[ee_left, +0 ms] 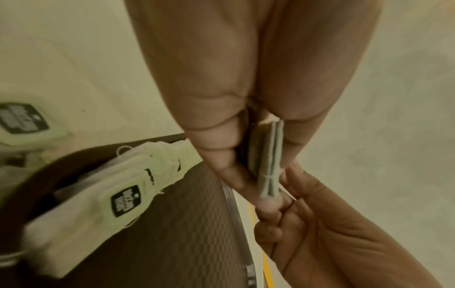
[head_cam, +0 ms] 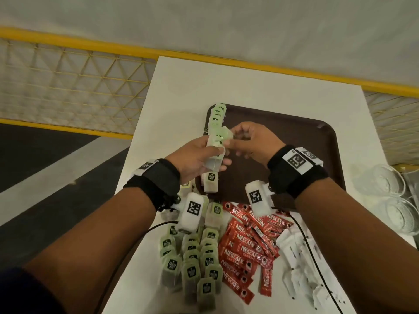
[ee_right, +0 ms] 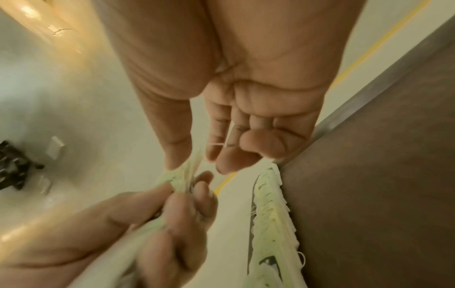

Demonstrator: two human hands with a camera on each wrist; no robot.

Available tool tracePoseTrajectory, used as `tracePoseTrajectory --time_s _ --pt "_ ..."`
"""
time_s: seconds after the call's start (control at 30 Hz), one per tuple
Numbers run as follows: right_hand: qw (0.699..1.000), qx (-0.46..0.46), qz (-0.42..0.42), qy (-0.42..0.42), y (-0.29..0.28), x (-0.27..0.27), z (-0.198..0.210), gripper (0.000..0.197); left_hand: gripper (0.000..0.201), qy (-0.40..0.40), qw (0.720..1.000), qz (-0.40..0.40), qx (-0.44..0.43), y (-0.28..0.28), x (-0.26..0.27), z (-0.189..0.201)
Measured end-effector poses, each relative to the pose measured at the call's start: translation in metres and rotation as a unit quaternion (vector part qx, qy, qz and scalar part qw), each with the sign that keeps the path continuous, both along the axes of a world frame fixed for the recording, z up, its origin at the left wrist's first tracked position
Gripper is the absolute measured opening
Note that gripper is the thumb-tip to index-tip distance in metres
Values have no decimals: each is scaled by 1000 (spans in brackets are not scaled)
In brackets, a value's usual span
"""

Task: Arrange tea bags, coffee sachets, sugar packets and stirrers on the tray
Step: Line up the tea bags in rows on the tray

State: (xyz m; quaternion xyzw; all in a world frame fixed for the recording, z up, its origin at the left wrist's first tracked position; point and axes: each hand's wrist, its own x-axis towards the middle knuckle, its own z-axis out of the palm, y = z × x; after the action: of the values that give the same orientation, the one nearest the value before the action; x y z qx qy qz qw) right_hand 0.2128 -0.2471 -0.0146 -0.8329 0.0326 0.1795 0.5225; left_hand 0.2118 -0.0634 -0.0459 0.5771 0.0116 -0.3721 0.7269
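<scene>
My left hand (head_cam: 216, 154) grips a small stack of green-tagged tea bags (ee_left: 267, 161) above the left side of the brown tray (head_cam: 294, 137). My right hand (head_cam: 234, 138) pinches the top tea bag (ee_right: 191, 165) of that stack between thumb and forefinger. A row of overlapping tea bags (head_cam: 216, 118) lies along the tray's left edge, also seen as the row (ee_right: 270, 214) in the right wrist view. Loose tea bags (head_cam: 195, 257), red coffee sachets (head_cam: 247, 252) and white sugar packets (head_cam: 299, 259) lie on the white table (head_cam: 181, 91) in front of the tray.
Two clear glasses (head_cam: 385, 184) stand at the table's right edge. A yellow mesh railing (head_cam: 74, 82) runs behind the table. Black cables (head_cam: 315, 264) from my wrist cameras cross the packets.
</scene>
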Motion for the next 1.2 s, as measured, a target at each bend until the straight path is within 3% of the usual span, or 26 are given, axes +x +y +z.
tracePoseTrajectory --time_s 0.1,0.2,0.3,0.5,0.63,0.73,0.87,1.03,1.2 --pt "997 23 -72 23 -6 15 -16 27 33 -26 997 76 17 -9 20 -9" --pt "995 47 -68 62 -7 26 -29 27 31 -38 990 131 40 -19 38 -18" --pt "994 49 -78 50 -4 40 -41 16 31 -36 984 168 46 -29 52 -26" --pt "985 89 -142 44 -6 72 -63 8 30 -22 984 174 30 -39 80 -31" --pt "976 118 -182 34 -9 86 -75 8 20 44 984 175 0 -37 99 -32" --pt "962 130 -238 19 -13 94 -83 7 26 77 976 202 -28 -33 106 -36" --pt "948 74 -308 16 -19 104 -98 12 26 64 974 215 -22 -27 105 -45" --pt "957 -22 -289 25 -23 114 -112 13 13 33 976 213 20 -18 101 -52" --pt "950 -39 -311 9 -22 117 -115 9 16 24 980 194 35 -16 97 -53"
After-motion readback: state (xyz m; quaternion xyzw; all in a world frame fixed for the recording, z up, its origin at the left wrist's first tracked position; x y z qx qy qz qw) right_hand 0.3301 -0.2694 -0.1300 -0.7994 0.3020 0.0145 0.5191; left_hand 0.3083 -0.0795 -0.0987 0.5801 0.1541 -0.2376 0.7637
